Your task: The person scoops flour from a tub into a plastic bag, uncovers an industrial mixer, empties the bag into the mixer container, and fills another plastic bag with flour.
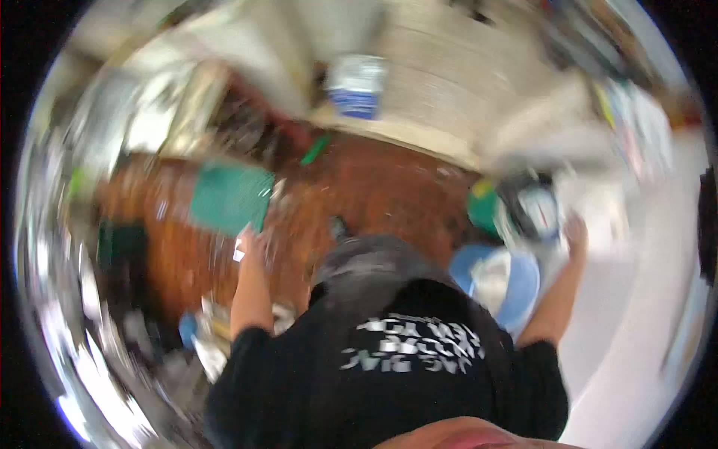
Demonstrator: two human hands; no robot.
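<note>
The view is smeared by motion. My left hand [253, 241] is held out low on the left, by the near edge of a green mat or flat sheet [232, 196]. A small white patch [239, 250] shows at its fingers; whether they hold it I cannot make out. My right hand [575, 230] reaches out on the right, beside a pale, whitish item [596, 213]. Just left of that hand is a dark object with a round, light face [537, 212]. Blur hides the fingers of both hands.
A blue basin [529, 288] with something white in it stands by my right side. A green container [482, 206] is beyond it. A white and blue bucket [356, 86] stands on the pale step [404, 135] ahead. Reddish-brown floor [366, 176] lies before me.
</note>
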